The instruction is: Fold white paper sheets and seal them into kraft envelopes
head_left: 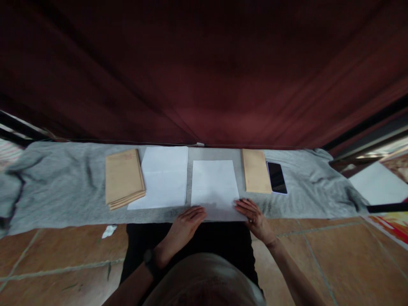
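Observation:
A single white sheet of paper (215, 185) lies on the grey cloth (63, 191) straight ahead of me. My left hand (186, 223) rests at its near left corner, fingers curled onto the edge. At the near right corner sits my right hand (253, 214), fingers flat and spread on the paper's edge. A stack of white sheets (164, 176) lies just left of the single sheet. Further left is a pile of brown envelopes (124, 178). One brown envelope (255, 170) lies to the right of the sheet.
A black phone (276, 177) lies face up beside the right envelope. A dark red curtain (204, 72) hangs behind the cloth. A scrap of white paper (109, 231) is on the tiled floor (318, 246). More white paper (378, 185) sits far right.

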Demonstrator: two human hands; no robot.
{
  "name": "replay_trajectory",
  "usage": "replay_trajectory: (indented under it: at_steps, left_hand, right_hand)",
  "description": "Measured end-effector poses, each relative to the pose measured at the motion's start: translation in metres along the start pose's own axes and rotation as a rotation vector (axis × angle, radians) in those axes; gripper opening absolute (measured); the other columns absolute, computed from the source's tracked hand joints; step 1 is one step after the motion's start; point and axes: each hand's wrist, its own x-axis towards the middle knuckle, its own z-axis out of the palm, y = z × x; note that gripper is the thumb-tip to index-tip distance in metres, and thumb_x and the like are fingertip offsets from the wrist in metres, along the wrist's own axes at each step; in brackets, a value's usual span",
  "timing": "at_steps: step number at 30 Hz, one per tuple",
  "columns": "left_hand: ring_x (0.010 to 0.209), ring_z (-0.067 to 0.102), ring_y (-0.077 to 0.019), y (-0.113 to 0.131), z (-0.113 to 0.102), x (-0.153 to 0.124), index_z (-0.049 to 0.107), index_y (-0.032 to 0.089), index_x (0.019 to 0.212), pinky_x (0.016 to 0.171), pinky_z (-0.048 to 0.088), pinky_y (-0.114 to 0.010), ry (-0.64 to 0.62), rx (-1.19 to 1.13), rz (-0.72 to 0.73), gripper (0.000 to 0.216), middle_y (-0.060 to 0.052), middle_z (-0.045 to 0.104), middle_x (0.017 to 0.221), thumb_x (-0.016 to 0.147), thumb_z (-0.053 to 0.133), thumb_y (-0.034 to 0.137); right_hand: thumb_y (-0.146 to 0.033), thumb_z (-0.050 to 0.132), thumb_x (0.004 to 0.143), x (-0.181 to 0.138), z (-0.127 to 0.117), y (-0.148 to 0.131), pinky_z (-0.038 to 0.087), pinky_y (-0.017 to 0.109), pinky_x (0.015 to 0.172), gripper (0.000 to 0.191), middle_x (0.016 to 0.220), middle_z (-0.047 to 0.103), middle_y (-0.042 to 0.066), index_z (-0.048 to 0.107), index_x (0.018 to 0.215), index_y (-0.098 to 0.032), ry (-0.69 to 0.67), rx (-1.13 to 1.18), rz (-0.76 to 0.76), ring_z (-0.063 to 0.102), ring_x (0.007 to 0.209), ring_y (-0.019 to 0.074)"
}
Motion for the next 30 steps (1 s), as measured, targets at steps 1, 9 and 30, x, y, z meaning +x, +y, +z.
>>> replay_trajectory:
  at_steps: [1,9,30]
  left_hand:
    - [0.123,0.063,-0.0172,0.000,-0.001,-0.002,0.070,0.024,0.118,0.110,0.049,-0.036,-0.007,-0.040,-0.006,0.030,-0.002,0.070,0.129,0.098,0.050,0.015]
    - [0.121,0.064,-0.0191,-0.024,-0.005,-0.006,0.071,0.025,0.116,0.108,0.051,-0.036,0.076,-0.272,-0.183,0.029,-0.004,0.068,0.133,0.093,0.055,0.019]
    - [0.060,0.053,-0.0138,-0.021,-0.006,0.044,0.054,0.022,0.068,0.059,0.036,-0.025,0.257,-0.255,-0.716,0.036,0.003,0.057,0.063,0.092,0.054,0.049]
  right_hand:
    - [-0.037,0.047,0.101,0.000,0.000,0.000,0.037,0.055,0.118,0.038,0.139,0.064,0.007,0.063,0.135,-0.028,0.011,0.037,0.000,0.053,0.135,0.0251]
    - [-0.041,0.053,0.101,0.008,-0.003,-0.012,0.047,0.046,0.108,0.026,0.112,0.076,0.002,0.075,0.109,-0.030,0.106,0.227,0.190,0.068,0.112,0.0218]
    - [-0.050,0.037,0.102,0.067,0.006,-0.027,0.045,0.024,0.068,0.047,0.079,0.073,0.006,0.071,0.090,-0.019,0.125,0.019,0.678,0.069,0.078,0.0200]
